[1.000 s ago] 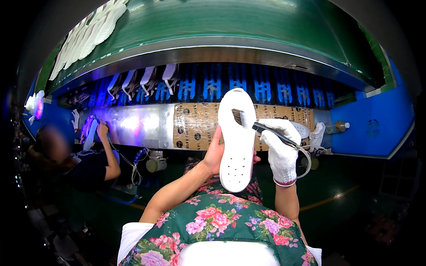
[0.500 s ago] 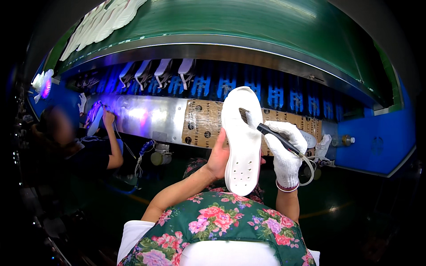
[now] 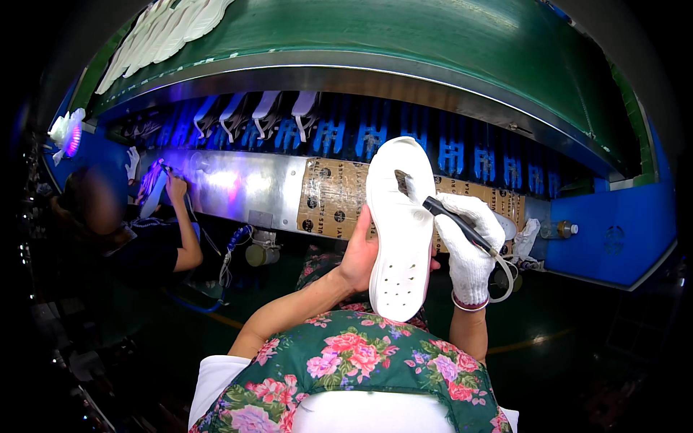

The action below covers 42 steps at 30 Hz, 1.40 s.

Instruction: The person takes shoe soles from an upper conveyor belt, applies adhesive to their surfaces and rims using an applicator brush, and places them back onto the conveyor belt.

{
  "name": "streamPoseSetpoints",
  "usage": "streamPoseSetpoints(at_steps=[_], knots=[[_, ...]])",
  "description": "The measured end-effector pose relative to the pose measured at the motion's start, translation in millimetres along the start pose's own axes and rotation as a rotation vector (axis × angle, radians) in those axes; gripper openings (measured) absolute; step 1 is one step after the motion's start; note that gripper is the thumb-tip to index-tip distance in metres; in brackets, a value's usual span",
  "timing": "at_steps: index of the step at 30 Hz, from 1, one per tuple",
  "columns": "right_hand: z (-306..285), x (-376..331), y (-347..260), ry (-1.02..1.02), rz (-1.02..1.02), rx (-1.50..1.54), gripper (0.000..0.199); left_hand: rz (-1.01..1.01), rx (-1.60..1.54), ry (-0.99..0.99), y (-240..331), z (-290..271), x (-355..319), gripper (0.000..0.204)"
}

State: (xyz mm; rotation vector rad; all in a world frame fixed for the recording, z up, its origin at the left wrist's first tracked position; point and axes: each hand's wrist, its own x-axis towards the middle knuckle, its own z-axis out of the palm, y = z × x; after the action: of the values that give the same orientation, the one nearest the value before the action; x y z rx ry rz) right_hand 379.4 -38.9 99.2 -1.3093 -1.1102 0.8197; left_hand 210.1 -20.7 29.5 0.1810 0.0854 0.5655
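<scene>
A white moulded shoe (image 3: 401,238) is upright in front of me, an opening in its upper half and several small holes near its lower end. My bare left hand (image 3: 359,252) grips it from the left, thumb along the edge and fingertips showing past the right side. My right hand (image 3: 473,245), in a white knit glove, is closed around a black pen-like tool (image 3: 462,225) with a pale tube trailing from its back end. The tool's tip is at the shoe's right edge, just below the opening; whether it touches I cannot tell.
Brown printed cardboard (image 3: 333,198) covers part of a metal ledge. Behind it stand blue racks (image 3: 451,151) with several hanging shoes (image 3: 267,112). A green belt (image 3: 404,36) carries white soles (image 3: 166,36). A bottle (image 3: 559,229) lies right. A co-worker (image 3: 155,238) sits left.
The shoe has shifted slightly right with my left hand. My right hand and the tool have also moved a little right, the tip staying near the opening.
</scene>
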Motion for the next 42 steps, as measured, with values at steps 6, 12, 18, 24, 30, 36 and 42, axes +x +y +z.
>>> streamPoseSetpoints(at_steps=[6, 12, 18, 24, 30, 36, 42], knots=[[-0.7, 7.0, -0.4, -0.065, -0.226, -0.136, 0.027, -0.018, -0.019, 0.024, 0.8, -1.4, -1.0, 0.111], [-1.3, 20.0, -7.3, -0.108, -0.492, -0.385, 0.030, -0.015, 0.000, 0.018, -2.5, -3.9, 2.7, 0.112], [-12.9, 13.6, -14.4, -0.350, -0.651, -0.537, 0.035, 0.011, 0.218, 0.165, -0.7, -0.2, 3.0, 0.106], [-30.3, -17.0, -31.7, -0.619, -0.408, -0.341, 0.028, 0.095, 0.307, 0.079, 13.6, -17.8, 2.5, 0.099], [-22.6, -11.0, -24.3, -0.262, -0.346, -0.212, 0.026, 0.086, 0.092, 0.023, 17.3, -15.1, 3.6, 0.113], [3.5, -2.4, -15.7, 0.004, -0.365, -0.221, 0.026, 0.041, -0.107, -0.060, 11.4, -4.1, 3.2, 0.126], [13.0, -3.6, -10.4, 0.035, -0.213, -0.076, 0.025, 0.045, -0.147, -0.047, -0.8, -9.0, -0.5, 0.124]])
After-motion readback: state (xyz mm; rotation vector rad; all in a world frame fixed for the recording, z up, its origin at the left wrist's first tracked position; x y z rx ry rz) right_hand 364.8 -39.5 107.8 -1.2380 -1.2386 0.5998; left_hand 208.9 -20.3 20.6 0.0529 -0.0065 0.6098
